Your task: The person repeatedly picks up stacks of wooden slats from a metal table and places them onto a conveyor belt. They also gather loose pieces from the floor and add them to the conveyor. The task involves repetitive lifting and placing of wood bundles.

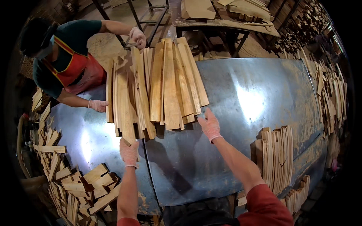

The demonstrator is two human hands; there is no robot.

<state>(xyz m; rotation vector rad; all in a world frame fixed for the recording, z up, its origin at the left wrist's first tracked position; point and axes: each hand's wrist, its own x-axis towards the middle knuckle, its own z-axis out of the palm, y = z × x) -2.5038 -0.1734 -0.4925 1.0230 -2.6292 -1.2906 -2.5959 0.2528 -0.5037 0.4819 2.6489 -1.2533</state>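
A broad bundle of boards (171,83) is laid across the far left part of the metal table (226,162). One board's near end is met by the left hand (129,153); its fingers are largely hidden, so whether they are clenched cannot be told. The right hand (209,126) is held above the table's middle, fingers released and spread, just beside the bundle's near right corner. The table's far left side is occupied by a co-worker (71,64), whose gloved hands are placed at the bundle. The table's near left corner is crowded by heaped offcuts (96,182), its near right part is taken up by stacked strips (277,158), and a workbench (222,25) loaded with wood is set beyond its far edge.
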